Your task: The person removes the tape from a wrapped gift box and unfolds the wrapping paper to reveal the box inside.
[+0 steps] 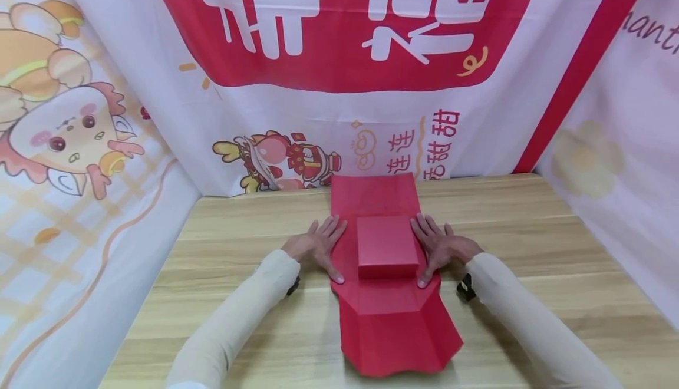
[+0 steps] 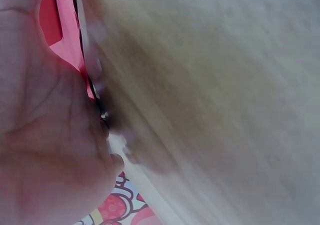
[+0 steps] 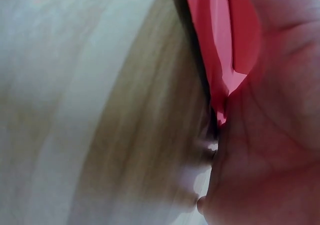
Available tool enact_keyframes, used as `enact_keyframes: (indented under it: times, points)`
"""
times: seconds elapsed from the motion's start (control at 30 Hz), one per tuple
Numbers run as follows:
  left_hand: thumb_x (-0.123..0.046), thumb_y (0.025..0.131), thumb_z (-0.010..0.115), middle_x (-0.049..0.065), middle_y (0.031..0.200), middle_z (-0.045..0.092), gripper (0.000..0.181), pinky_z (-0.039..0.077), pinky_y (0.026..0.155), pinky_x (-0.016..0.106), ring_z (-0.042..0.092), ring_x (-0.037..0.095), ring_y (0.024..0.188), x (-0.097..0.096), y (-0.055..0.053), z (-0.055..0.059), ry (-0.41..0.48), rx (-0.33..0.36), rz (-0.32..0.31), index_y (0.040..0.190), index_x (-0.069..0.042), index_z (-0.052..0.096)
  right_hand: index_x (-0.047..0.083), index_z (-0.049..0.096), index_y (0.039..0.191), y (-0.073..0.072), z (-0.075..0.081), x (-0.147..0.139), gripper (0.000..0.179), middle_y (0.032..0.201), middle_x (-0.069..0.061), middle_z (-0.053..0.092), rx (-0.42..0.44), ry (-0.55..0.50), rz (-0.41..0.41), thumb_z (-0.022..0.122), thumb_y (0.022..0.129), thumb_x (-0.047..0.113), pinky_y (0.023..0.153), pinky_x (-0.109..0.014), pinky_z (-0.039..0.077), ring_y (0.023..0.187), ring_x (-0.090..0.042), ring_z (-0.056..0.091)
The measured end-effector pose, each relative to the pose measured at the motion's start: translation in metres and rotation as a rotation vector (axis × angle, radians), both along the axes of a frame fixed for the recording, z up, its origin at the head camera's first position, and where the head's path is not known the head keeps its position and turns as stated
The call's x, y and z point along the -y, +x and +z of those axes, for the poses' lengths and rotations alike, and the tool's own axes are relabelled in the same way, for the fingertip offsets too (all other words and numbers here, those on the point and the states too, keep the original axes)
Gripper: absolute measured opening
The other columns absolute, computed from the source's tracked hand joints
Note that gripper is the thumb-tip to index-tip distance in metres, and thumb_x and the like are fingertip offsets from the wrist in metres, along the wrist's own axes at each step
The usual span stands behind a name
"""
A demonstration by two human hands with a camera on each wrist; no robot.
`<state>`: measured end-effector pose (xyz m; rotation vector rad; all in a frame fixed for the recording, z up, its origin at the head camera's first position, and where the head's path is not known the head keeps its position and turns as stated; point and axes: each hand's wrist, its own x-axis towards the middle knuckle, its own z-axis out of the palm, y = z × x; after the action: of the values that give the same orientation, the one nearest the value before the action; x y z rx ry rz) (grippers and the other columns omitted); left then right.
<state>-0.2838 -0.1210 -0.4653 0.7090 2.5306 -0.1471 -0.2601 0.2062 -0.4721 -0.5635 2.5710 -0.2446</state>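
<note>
A red box (image 1: 386,243) sits on an unfolded sheet of red card (image 1: 398,336), which has crease lines and flaps toward the near and far sides. Along the card's left side my left hand (image 1: 320,244) rests with fingers spread, its thumb pointing toward the box's near edge. My right hand (image 1: 439,244) lies on the right side in the same way, fingers straight. In the left wrist view the left palm (image 2: 45,125) is beside the red card's edge. The right wrist view has the right palm (image 3: 270,130) against a red side. Neither hand grips anything.
The wooden table (image 1: 254,218) extends on both sides of the card. A printed cloth (image 1: 297,106) hangs behind its back edge, with the card's far flap near it. More printed cloth (image 1: 69,230) covers the left side, and another cloth (image 1: 610,171) hangs at the right.
</note>
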Motion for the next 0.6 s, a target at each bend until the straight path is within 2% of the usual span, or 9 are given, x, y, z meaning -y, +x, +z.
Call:
enact_keyframes:
  times: [0.17, 0.37, 0.6]
  points:
    - [-0.078, 0.060, 0.075, 0.009, 0.166, -0.015, 0.144, -0.003, 0.126, 0.054, -0.015, 0.029, 0.153, -0.0002, -0.0031, 0.0004, 0.020, -0.003, 0.001, 0.158, -0.016, -0.009, 0.003, -0.009, 0.156, -0.0036, 0.0002, -0.0019, 0.152, 0.163, -0.020, -0.016, 0.002, -0.005, 0.008, 0.087, 0.055, 0.063, 0.118, -0.072, -0.002, 0.150, -0.043, -0.016]
    - [-0.078, 0.060, 0.074, 0.013, 0.166, -0.010, 0.142, 0.001, 0.126, 0.054, -0.011, 0.033, 0.153, 0.0006, -0.0032, -0.0011, 0.039, -0.049, -0.041, 0.158, -0.011, -0.004, 0.003, -0.006, 0.157, -0.0046, 0.0010, -0.0031, 0.150, 0.164, -0.021, -0.013, -0.006, 0.007, 0.007, 0.085, 0.055, 0.065, 0.118, -0.071, -0.001, 0.150, -0.043, -0.013]
    - [-0.081, 0.061, 0.072, 0.011, 0.167, -0.008, 0.144, 0.001, 0.126, 0.055, -0.008, 0.029, 0.154, 0.0055, -0.0048, 0.0002, 0.022, -0.072, -0.050, 0.158, -0.007, -0.006, 0.006, -0.001, 0.158, -0.0057, 0.0062, -0.0059, 0.146, 0.165, -0.019, -0.007, -0.013, 0.010, 0.009, 0.085, 0.055, 0.063, 0.118, -0.072, -0.001, 0.151, -0.043, -0.008]
